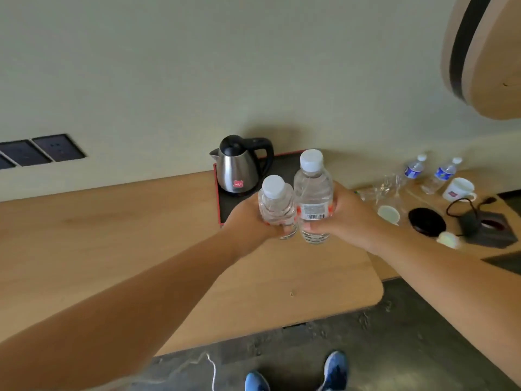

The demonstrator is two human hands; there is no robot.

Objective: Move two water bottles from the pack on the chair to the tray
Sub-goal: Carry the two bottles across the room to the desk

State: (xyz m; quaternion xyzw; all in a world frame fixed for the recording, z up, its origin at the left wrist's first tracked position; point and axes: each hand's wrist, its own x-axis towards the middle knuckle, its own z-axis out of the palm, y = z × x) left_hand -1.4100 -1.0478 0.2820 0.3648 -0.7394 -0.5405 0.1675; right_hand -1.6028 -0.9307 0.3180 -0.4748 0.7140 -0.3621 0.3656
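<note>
1. Clear plastic marks both loads: the left hand (248, 218) has its fingers (284, 228) wrapped round the shorter-looking water bottle (277, 206), and the right hand (352, 218) grips the second water bottle (313, 193) round its label. Both stand upright with white caps on, touching side by side, held in the air at the near edge of the tray (225, 204).
2. The step in hand looks like the set-down. To do it well, carry both bottles forward over the bare dark part of the tray to the right of the kettle (239, 167), lower them level until the bases sit flat, then let go one hand at a time.
3. Keep clear of the kettle's handle, and place the bottles slightly apart so neither tips the other.
4. The wooden surface (112, 230) runs along a pale wall with dark sockets (42, 150). Further right lie two blue-labelled bottles (428, 170), a white mug (459, 189), crumpled wrap and a dark round lid (427, 221).
5. Grey floor and blue shoes (335, 368) show below; neither chair nor pack is in view.
</note>
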